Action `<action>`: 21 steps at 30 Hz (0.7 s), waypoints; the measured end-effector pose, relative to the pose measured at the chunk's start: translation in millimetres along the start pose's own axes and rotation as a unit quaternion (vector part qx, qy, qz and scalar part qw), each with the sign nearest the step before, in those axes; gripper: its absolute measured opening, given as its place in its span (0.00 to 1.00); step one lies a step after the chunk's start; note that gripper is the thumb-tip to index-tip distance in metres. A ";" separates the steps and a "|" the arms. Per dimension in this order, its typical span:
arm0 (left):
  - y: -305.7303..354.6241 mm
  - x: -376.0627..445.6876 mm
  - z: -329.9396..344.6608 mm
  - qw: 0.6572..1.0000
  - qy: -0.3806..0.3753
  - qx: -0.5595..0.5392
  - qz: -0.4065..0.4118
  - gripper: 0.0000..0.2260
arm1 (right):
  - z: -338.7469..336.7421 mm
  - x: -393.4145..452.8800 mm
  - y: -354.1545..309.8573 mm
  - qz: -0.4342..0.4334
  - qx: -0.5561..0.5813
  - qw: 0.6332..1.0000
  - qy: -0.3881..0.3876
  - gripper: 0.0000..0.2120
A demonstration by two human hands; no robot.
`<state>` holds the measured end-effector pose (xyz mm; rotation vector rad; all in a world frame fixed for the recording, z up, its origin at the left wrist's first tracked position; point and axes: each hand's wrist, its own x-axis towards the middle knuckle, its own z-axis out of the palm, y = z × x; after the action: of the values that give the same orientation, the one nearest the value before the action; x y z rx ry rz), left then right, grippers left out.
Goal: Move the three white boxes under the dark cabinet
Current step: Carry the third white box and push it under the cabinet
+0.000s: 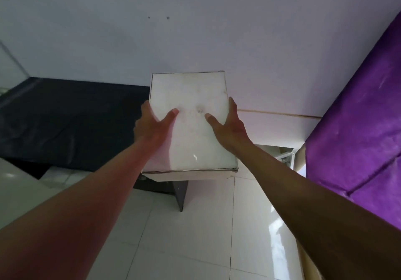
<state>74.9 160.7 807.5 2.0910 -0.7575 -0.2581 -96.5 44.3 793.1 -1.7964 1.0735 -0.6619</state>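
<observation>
Both hands grip one white box (188, 125): left hand (149, 125) and right hand (227, 123) clamp opposite sides, thumbs on top. Box is held above the tiled floor (206, 225), just right of the dark cabinet (71, 123).

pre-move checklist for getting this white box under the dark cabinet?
1. Left hand on the square white cardboard box: ok, thumb on top, fingers round the left edge.
2. Right hand on it: ok, mirrored on the right edge.
3. Box level: ok, top roughly flat.
4. Gap under the low black cabinet: cannot tell, box and forearms hide most of it.
5. Glossy white tiled floor ahead: ok, bare where visible.
6. Other two boxes: cannot tell, not identifiable here.
</observation>
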 end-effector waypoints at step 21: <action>-208.7 24.4 -277.7 0.994 0.081 0.028 -0.063 0.35 | 298.6 -72.5 -155.9 -0.074 0.040 0.986 -0.144 0.35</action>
<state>304.3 422.7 809.7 2.1857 -0.5424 -0.1365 165.0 268.6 802.0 -1.8474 0.7165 -0.5036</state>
